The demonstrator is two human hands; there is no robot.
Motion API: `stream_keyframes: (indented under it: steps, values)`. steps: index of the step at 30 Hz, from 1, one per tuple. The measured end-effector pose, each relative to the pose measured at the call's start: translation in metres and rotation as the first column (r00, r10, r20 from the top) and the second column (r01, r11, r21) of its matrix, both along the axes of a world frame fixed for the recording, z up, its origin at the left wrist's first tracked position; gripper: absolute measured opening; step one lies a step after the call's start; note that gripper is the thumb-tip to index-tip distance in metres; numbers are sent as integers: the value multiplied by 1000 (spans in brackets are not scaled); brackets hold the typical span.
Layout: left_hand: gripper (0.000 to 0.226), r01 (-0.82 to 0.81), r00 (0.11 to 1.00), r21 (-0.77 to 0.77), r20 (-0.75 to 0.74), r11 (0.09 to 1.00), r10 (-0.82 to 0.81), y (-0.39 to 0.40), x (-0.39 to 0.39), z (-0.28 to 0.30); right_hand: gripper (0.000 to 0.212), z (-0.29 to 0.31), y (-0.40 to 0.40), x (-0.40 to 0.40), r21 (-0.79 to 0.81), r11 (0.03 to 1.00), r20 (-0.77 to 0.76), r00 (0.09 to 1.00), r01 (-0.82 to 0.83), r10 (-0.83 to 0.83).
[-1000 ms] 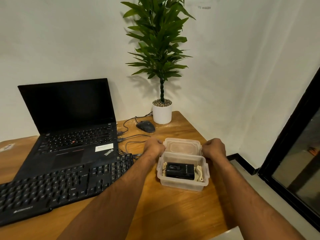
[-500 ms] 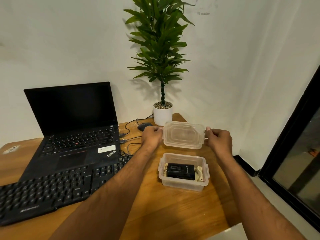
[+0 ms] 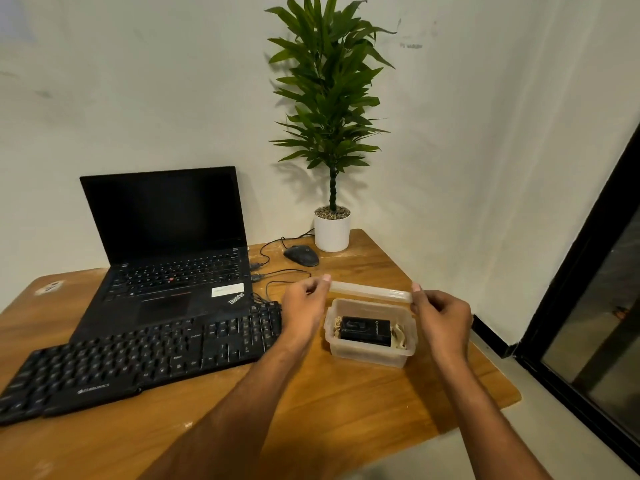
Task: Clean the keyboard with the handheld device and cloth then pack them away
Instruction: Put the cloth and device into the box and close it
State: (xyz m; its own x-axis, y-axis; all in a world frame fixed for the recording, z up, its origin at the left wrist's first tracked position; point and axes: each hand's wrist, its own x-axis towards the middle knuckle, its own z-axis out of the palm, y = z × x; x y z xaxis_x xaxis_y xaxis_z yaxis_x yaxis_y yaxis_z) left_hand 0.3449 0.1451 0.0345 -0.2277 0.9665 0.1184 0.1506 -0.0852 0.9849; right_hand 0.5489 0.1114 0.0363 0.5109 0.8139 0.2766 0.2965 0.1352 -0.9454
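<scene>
Between the two hands, just above the far rim of the open box, the clear plastic lid (image 3: 370, 292) hangs edge-on to the camera. The left hand (image 3: 304, 306) pinches its left end between thumb and fingertips, and the right hand (image 3: 441, 318) pinches its right end the same way, the remaining fingers curled.

The lid looks thin, light and a little flexible. A pinch at each short end seems enough, though smooth plastic could slip if the fingers loosen.

Directly below and slightly nearer than the gripped lid sits the translucent storage box (image 3: 369, 355) on the wooden desk (image 3: 346, 410), uncovered. Inside lies the black handheld device (image 3: 365, 330), a blocky rectangular body with faint pale markings on top. It is probably rigid and the heaviest item here, best taken across its long sides from above. A beige cloth (image 3: 398, 336) is bunched beneath it and shows at both ends. It is soft and limp, easy to gather by a fold, but it may drag out with the device.

To the left of the left hand, close beside its wrist, the black keyboard (image 3: 138, 362) stretches away across the desk, flat and stiff, with raised keys.
</scene>
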Motion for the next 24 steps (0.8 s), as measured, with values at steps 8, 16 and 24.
stream_keyframes:
  steps: [8, 16, 24]
  values:
    - [33, 21, 995, 40, -99, 999, -17, -37, -1, -20, 3, -18, -26, -5, 24, 1000, -32, 999, -13, 14]
    - [40, 46, 975, 56, -219, 997, -33, -41, 0, -36, 16, -38, -31, 0, -21, 999, 98, 995, 37, -34]
    - [43, 28, 971, 11, -237, 1000, -25, -44, -3, -42, 19, -43, -32, 0, -36, 999, 156, 987, 37, -31]
